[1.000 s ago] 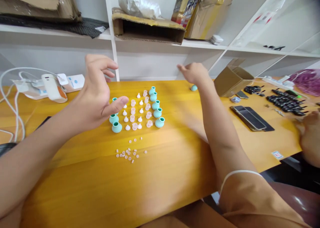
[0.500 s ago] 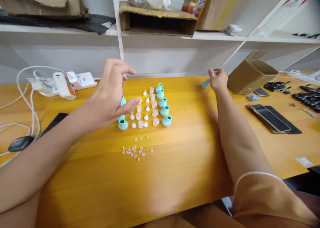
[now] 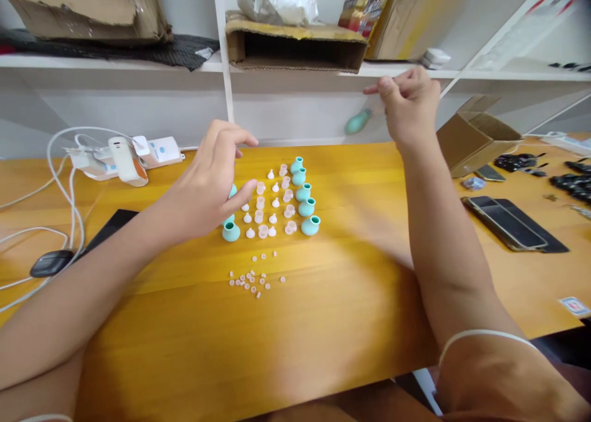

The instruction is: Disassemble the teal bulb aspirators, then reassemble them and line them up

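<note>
My left hand (image 3: pixel 210 182) is raised over the left side of the small parts, thumb and fingers apart, holding nothing. It partly hides a column of teal rubber bulbs (image 3: pixel 231 231). In the air above the table's back edge, my right hand (image 3: pixel 410 105) pinches a blurred teal bulb (image 3: pixel 358 122) by a pale end. Another column of open-necked teal bulbs (image 3: pixel 306 207) stands to the right of pale pink cups (image 3: pixel 289 211) and small white pointed caps (image 3: pixel 273 219). Nearer me lie several tiny pale pink rings (image 3: pixel 252 279), loosely scattered.
An open cardboard box (image 3: pixel 480 135) stands at the right, with a phone (image 3: pixel 508 222) in front of it. Power adapters (image 3: pixel 129 160), white cables and a black mouse (image 3: pixel 52 263) are at the left. A white shelf (image 3: pixel 406 71) with boxes runs along the back.
My right hand has risen and lifted the teal bulb from near the tabletop to in front of the back wall. My left hand keeps its open pose; the view has shifted slightly.
</note>
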### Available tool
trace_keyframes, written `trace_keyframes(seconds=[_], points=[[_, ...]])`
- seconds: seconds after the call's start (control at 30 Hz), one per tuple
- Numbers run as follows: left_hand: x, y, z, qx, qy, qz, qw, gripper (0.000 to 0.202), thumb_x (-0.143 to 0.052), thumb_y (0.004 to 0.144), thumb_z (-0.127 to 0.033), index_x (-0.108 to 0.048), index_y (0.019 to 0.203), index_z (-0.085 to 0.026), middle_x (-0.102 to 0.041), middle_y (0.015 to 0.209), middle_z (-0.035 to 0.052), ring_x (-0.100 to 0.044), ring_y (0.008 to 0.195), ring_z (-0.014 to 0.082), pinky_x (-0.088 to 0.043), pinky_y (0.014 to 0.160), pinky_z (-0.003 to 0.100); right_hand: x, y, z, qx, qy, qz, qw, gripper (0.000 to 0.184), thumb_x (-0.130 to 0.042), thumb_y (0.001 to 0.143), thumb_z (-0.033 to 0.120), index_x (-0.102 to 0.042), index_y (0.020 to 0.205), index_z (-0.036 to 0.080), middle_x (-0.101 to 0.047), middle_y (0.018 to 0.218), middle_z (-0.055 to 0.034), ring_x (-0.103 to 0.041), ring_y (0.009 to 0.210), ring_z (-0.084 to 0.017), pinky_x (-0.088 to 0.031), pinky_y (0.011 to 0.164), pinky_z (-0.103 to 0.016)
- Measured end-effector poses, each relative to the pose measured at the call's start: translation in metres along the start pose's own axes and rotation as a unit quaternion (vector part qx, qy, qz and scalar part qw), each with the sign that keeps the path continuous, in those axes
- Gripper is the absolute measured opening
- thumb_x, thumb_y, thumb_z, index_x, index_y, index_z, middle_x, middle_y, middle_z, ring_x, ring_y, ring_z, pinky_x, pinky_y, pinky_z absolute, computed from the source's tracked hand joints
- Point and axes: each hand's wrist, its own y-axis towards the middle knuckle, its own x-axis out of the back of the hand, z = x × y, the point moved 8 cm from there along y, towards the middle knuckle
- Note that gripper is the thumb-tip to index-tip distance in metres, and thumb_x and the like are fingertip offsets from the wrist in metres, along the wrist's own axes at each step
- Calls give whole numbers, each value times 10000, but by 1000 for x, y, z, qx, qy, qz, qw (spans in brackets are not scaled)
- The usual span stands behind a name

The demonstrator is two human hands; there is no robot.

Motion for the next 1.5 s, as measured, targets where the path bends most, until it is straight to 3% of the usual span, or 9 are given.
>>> trace_keyframes(seconds=[0.07, 0.13, 0.3, 0.47, 0.67, 0.8, 1.07, 1.27, 1.5], points=[[-1, 0, -2, 16, -6, 8, 1000, 419, -642, 1059, -404, -477, 1410, -245, -595, 1387, 155, -639, 1250, 318, -604, 1069, 579, 11, -23, 58, 22, 231, -33, 972, 486, -548, 1123, 537, -782, 862, 200, -752, 985, -132, -607, 951, -202, -463, 863, -339], [-2, 0, -6, 26, -11, 16, 999, 460, -689, 1038, -451, -498, 1399, -240, -625, 1376, 148, -647, 1263, 325, -587, 1100, 568, 3, -55, 114, 32, 397, 21, 917, 564, -650, 1050, 640, -652, 669, 224, -740, 914, -95, -551, 765, -170, -419, 696, -333], [-9, -2, -10, 74, -15, 69, 995, 526, -683, 1036, -556, -519, 1409, -224, -699, 1328, 131, -719, 1160, 305, -598, 1016, 487, -36, -125, 192, -13, 568, 178, 804, 633, -609, 992, 829, -712, 782, 241, -525, 630, 16, -403, 569, -143, -293, 550, -323], [-19, -5, -9, 111, 23, 141, 983, 195, -497, 1085, -375, -605, 1152, -227, -711, 993, 61, -683, 840, 246, -533, 776, 389, -37, -129, 190, 15, 547, 142, 825, 614, -621, 986, 826, -725, 828, 242, -481, 676, 17, -433, 625, -149, -322, 581, -310], [-20, -5, -11, 100, 52, 125, 986, 192, -519, 1061, -419, -589, 1048, -241, -639, 904, 37, -597, 765, 236, -454, 720, 372, -26, -126, 196, 131, 438, 118, 882, 743, -505, 1043, 821, -402, 620, 220, -367, 643, 13, -341, 646, -155, -305, 639, -325], [-22, -5, -9, 97, 56, 159, 981, 457, -442, 1105, -659, -551, 947, -245, -631, 843, 41, -570, 720, 237, -402, 677, 363, -33, -132, 205, 179, 490, 177, 835, 751, -515, 1046, 812, -370, 605, 222, -356, 627, 15, -345, 626, -145, -295, 616, -316], [-21, -12, -26, 66, 35, 256, 964, 371, -436, 1137, -535, -590, 980, -236, -695, 936, 72, -660, 758, 256, -497, 721, 383, -73, -135, 202, 84, 629, 344, 692, 786, -423, 1021, 907, -276, 619, 248, -198, 553, 70, -211, 521, -109, -244, 505, -284], [-60, -46, -50, 19, 3, 420, 907, 353, -507, 1141, -437, -631, 882, -230, -712, 820, 23, -652, 665, 205, -470, 668, 325, -68, -127, 197, 101, 621, 358, 690, 767, -536, 983, 899, -304, 646, 249, -199, 608, 71, -205, 548, -98, -226, 508, -276], [-97, -62, -47, 26, 63, 467, 881, 278, -629, 986, -207, -568, 715, -220, -631, 655, 14, -562, 563, 191, -396, 565, 319, -64, -142, 207, 147, 584, 401, 690, 766, -537, 1029, 834, -369, 598, 223, -294, 556, 66, -216, 531, -83, -210, 498, -279]])
